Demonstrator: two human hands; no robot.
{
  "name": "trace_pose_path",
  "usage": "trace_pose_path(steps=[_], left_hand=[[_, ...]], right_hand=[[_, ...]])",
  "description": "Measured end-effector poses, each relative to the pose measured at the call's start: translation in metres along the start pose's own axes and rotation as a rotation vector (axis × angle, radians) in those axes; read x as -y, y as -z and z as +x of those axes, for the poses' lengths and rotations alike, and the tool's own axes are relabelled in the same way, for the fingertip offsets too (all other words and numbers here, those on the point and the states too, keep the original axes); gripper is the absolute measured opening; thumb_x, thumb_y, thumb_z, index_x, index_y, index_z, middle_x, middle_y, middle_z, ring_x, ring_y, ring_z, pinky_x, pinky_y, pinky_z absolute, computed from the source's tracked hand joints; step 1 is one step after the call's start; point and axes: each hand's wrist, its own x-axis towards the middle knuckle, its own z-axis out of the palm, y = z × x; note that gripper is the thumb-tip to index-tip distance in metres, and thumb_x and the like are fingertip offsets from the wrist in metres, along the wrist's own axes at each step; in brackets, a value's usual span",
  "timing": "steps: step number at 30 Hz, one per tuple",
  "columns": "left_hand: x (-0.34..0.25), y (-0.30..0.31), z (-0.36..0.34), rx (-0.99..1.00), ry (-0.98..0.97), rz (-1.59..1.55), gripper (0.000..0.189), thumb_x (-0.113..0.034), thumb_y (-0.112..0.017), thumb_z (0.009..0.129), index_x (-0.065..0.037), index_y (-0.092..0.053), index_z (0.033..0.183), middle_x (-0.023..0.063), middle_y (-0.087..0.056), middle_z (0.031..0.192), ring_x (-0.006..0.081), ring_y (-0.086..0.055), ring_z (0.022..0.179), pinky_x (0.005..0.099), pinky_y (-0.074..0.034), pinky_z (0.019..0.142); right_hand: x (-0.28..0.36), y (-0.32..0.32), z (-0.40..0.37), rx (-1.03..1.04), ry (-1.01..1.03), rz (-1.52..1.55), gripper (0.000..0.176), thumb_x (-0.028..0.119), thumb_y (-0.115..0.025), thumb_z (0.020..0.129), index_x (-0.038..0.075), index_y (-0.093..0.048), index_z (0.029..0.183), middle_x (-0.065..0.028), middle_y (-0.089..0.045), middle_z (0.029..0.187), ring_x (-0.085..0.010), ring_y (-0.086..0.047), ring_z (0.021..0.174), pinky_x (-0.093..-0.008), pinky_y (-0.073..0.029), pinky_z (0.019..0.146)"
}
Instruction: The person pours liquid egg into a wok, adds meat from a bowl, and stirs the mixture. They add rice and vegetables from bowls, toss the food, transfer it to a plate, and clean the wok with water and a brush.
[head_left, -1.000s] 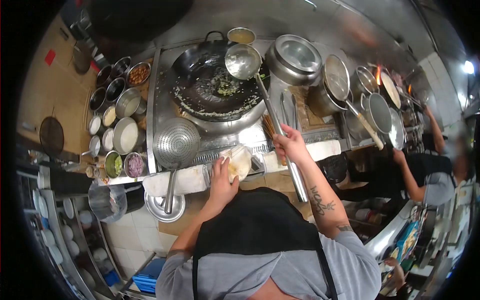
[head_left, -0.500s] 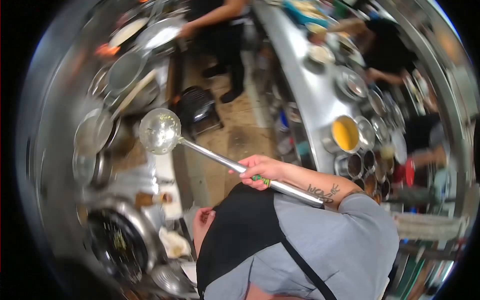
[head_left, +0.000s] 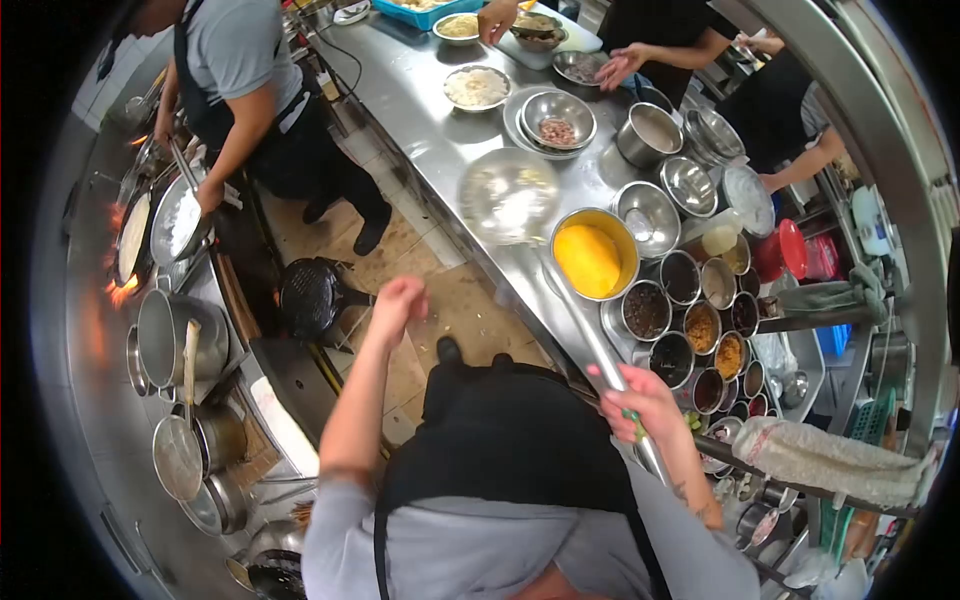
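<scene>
My right hand (head_left: 645,405) is wrapped round the metal handle of a long ladle (head_left: 590,335). The ladle's wide bowl, smeared by motion, hangs over the counter edge, left of a metal pot of yellow liquid (head_left: 597,260). Its handle passes close to that pot's left side. My left hand (head_left: 400,300) is raised over the aisle, fingers loosely curled, with nothing visible in it. Containers of sauces and seasonings (head_left: 702,327) crowd the counter beyond my right hand.
A steel counter (head_left: 415,120) holds bowls, including one of white food (head_left: 477,88). A co-worker (head_left: 240,90) handles a pan (head_left: 180,225) near flames at left. A black stool (head_left: 315,298) stands in the aisle. More co-workers' hands (head_left: 622,66) are across the counter.
My view has swung right toward the counter. The ladle has moved from over the aisle near the stove to beside the yellow pot, still in my right hand. My left hand has risen.
</scene>
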Motion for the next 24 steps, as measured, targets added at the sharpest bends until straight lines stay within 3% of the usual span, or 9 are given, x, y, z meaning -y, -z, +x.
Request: trace_pose_path(steps=[1,5,9,11,13,15,18,21,24], left_hand=[[-0.012,-0.002,0.039,0.094,-0.018,0.123,0.011,-0.016,-0.057,0.093,-0.006,-0.059,0.089,0.0034,-0.061,0.075,0.0118,-0.057,0.062,0.0264,-0.045,0.056],[-0.079,-0.082,0.17,0.119,-0.139,0.329,0.015,-0.016,-0.061,0.089,-0.003,-0.061,0.083,0.0039,-0.06,0.068,0.0126,-0.052,0.054,0.0261,-0.041,0.052],[-0.114,-0.167,0.285,0.164,-0.195,0.425,0.028,-0.025,-0.067,0.088,0.001,-0.061,0.094,0.0063,-0.062,0.069,0.0129,-0.056,0.054,0.0271,-0.049,0.048],[-0.113,-0.196,0.327,0.085,-0.14,0.55,0.033,-0.028,-0.07,0.086,0.005,-0.065,0.084,0.0091,-0.064,0.067,0.0154,-0.056,0.047,0.0289,-0.047,0.041],[-0.124,-0.21,0.334,0.008,-0.122,0.683,0.031,-0.023,-0.068,0.084,0.006,-0.065,0.073,0.0108,-0.064,0.062,0.0165,-0.061,0.05,0.0293,-0.049,0.041],[-0.124,-0.214,0.347,0.061,-0.088,0.719,0.026,-0.019,-0.065,0.084,0.007,-0.065,0.079,0.0129,-0.066,0.067,0.0173,-0.064,0.054,0.0287,-0.052,0.043],[-0.123,-0.219,0.351,0.055,-0.028,0.367,0.024,-0.015,-0.063,0.086,0.009,-0.062,0.088,0.0155,-0.066,0.077,0.0194,-0.067,0.06,0.0278,-0.056,0.049],[-0.132,-0.21,0.332,0.122,-0.133,0.239,0.021,-0.01,-0.06,0.088,0.01,-0.057,0.092,0.0158,-0.065,0.085,0.0216,-0.068,0.065,0.0274,-0.058,0.056],[-0.129,-0.171,0.308,0.193,-0.23,0.112,0.017,-0.008,-0.063,0.085,0.007,-0.057,0.08,0.0122,-0.06,0.077,0.0213,-0.066,0.063,0.0292,-0.058,0.055]], right_hand=[[-0.004,0.002,-0.011,-0.058,0.024,0.033,0.044,0.005,-0.056,0.089,0.002,-0.048,0.132,-0.0051,-0.05,0.065,-0.009,-0.042,0.042,-0.0238,-0.034,0.037],[-0.02,-0.013,-0.032,-0.33,0.124,0.111,0.045,0.001,-0.055,0.088,0.001,-0.047,0.132,-0.0054,-0.052,0.063,-0.0093,-0.042,0.04,-0.0233,-0.033,0.037],[-0.033,-0.049,-0.026,-0.65,0.146,0.01,0.042,-0.001,-0.053,0.088,0.0,-0.048,0.13,-0.0044,-0.053,0.062,-0.0095,-0.044,0.039,-0.0235,-0.034,0.037],[-0.037,-0.065,-0.018,-0.77,0.128,-0.094,0.039,-0.002,-0.052,0.09,0.001,-0.049,0.129,-0.0015,-0.053,0.061,-0.0074,-0.045,0.04,-0.0223,-0.034,0.038],[-0.035,-0.081,-0.01,-0.843,0.089,-0.173,0.039,-0.002,-0.052,0.091,0.002,-0.049,0.129,-0.0003,-0.053,0.061,-0.006,-0.045,0.041,-0.0215,-0.034,0.039],[-0.031,-0.092,-0.004,-0.896,0.04,-0.171,0.045,-0.003,-0.052,0.092,0.003,-0.045,0.135,0.0022,-0.054,0.068,-0.003,-0.044,0.046,-0.0199,-0.034,0.042],[-0.028,-0.102,0.004,-0.947,0.032,-0.213,0.056,-0.004,-0.052,0.092,0.004,-0.037,0.145,0.0041,-0.054,0.077,-0.0019,-0.042,0.053,-0.0191,-0.033,0.047],[-0.033,-0.092,0.005,-0.937,0.042,-0.287,0.058,-0.004,-0.053,0.091,0.005,-0.034,0.146,0.0045,-0.052,0.076,-0.0025,-0.041,0.054,-0.0195,-0.034,0.048],[-0.01,-0.091,0.0,-0.92,-0.064,-0.314,0.06,-0.002,-0.054,0.091,0.006,-0.033,0.147,0.0043,-0.049,0.071,-0.0031,-0.042,0.054,-0.0202,-0.035,0.048]])
